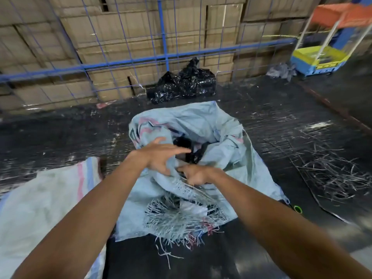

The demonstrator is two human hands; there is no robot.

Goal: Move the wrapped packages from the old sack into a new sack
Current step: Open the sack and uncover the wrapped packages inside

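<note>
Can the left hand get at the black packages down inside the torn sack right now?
Probably yes: the left hand is at the torn sack's open mouth, black packages showing just past its fingers, nothing between.

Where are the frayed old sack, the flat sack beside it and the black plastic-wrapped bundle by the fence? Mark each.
frayed old sack [221, 125]: head view, on its far upper fabric.
flat sack [44, 198]: head view, on its bare middle.
black plastic-wrapped bundle [185, 83]: head view, on its shiny centre.
</note>
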